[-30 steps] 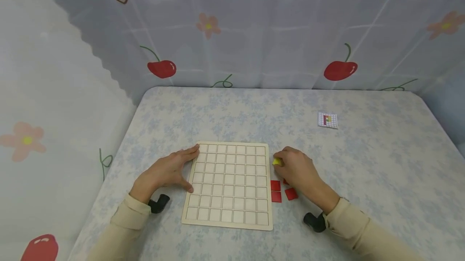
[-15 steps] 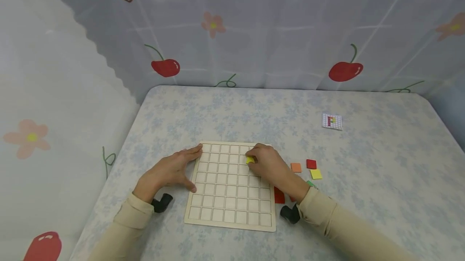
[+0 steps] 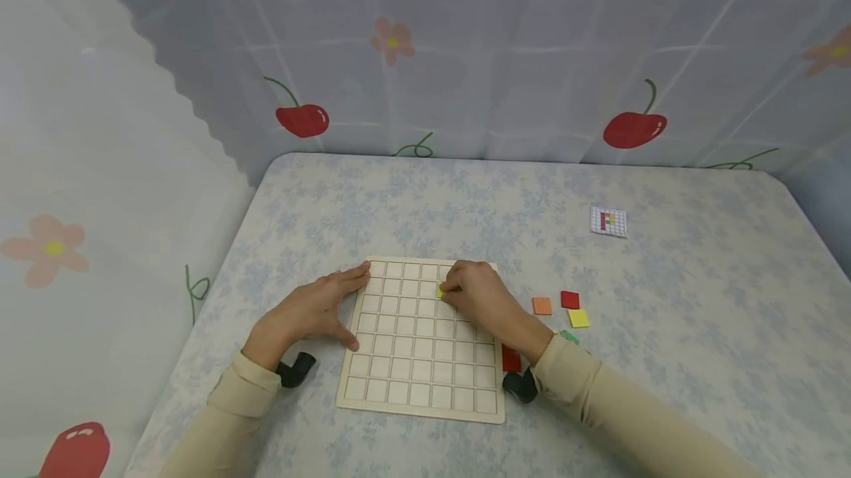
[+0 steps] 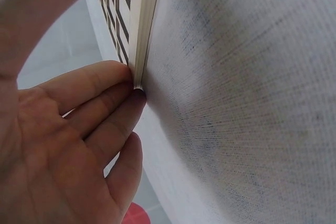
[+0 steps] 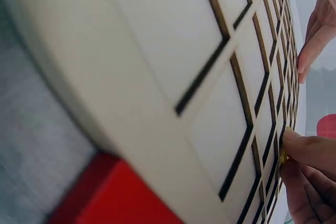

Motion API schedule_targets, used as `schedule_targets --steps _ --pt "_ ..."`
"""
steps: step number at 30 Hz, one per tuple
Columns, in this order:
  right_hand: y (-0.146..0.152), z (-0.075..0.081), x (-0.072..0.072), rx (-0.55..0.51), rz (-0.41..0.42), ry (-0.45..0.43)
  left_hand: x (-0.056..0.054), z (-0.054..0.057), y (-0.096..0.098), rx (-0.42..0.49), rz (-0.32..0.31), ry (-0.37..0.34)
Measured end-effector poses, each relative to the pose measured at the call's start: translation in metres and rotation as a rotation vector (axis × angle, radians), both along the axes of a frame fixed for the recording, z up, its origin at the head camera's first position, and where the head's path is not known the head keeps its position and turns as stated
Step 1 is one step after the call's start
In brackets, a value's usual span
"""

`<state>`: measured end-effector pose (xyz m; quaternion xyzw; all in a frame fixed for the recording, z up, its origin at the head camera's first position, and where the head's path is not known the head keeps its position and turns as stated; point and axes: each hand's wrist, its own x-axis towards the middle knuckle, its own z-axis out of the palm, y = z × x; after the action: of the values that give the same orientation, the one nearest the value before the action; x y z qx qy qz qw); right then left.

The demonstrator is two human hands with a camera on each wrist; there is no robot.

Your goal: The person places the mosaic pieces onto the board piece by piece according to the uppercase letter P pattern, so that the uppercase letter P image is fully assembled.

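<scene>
A pale wooden grid board (image 3: 405,367) lies flat on the table. My left hand (image 3: 309,312) rests at its left side, thumb and fingertips spread along the edge. In the left wrist view the straight fingers (image 4: 105,114) touch the board's rim (image 4: 139,30). Over the board's upper right squares, my right hand (image 3: 482,297) pinches a yellow square tile (image 3: 440,291) between thumb and fingers. Most of that tile is hidden by the fingers; the right wrist view shows its yellow edge (image 5: 284,153) close over the grid.
Right of the board lie an orange tile (image 3: 541,306), a red tile (image 3: 569,300), a yellow tile (image 3: 579,318) and a partly hidden green tile (image 3: 569,336). Red tiles (image 3: 511,360) sit against the board's right edge. Farther back is a small card with a coloured grid pattern (image 3: 608,222).
My right hand has carried the yellow tile leftward from beside the board to over its upper squares, uncovering the loose tiles at the right. The left hand has stayed at the board's edge.
</scene>
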<state>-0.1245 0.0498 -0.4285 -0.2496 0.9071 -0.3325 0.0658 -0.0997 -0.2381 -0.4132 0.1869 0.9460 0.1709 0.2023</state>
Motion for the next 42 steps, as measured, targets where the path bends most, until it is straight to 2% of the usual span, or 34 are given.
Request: schedule_targets --steps 9,20,30,35,42 --pt "0.002 -0.001 0.005 0.015 0.002 0.017 -0.001 0.000 0.001 -0.005 -0.003 -0.005" --pt "0.008 -0.004 0.008 -0.007 0.048 0.091 0.000 -0.001 0.000 0.006 -0.009 -0.004" --pt "0.014 -0.002 0.013 -0.020 0.046 0.075 0.000 0.001 0.002 0.004 -0.003 -0.004" --pt "0.025 -0.002 0.016 -0.020 0.007 0.025 0.001 0.002 0.002 0.012 0.003 -0.016" --pt "0.052 -0.001 0.017 -0.031 -0.080 0.031 0.001 0.003 0.002 0.011 0.000 -0.010"
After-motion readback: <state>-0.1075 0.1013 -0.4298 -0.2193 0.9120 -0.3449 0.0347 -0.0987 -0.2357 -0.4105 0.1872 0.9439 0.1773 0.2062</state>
